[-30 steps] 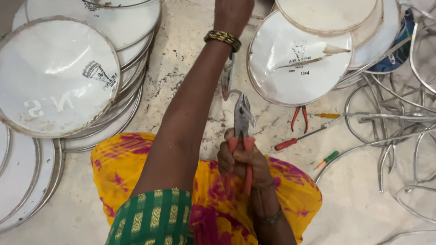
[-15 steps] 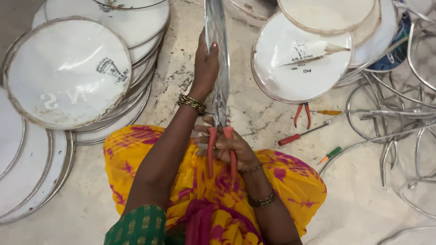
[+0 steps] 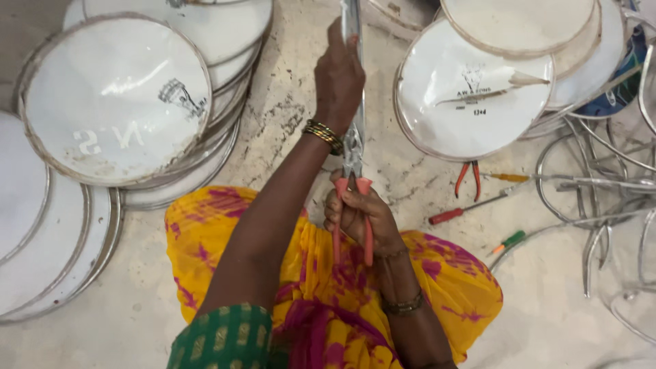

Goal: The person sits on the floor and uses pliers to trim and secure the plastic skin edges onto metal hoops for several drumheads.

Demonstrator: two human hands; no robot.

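The right hand (image 3: 362,219) is closed round the orange-handled pliers (image 3: 354,205), whose nose bites the metal strip (image 3: 353,82); the left hand (image 3: 339,78), just beyond, grips that strip upright; a steady squeeze and a firm hold above should keep it from twisting; half a second back the left hand sat lower, nearer the pliers.

Shiny metal strip (image 3: 353,102) upright; red-handled pliers (image 3: 353,212) clamped at lower end.
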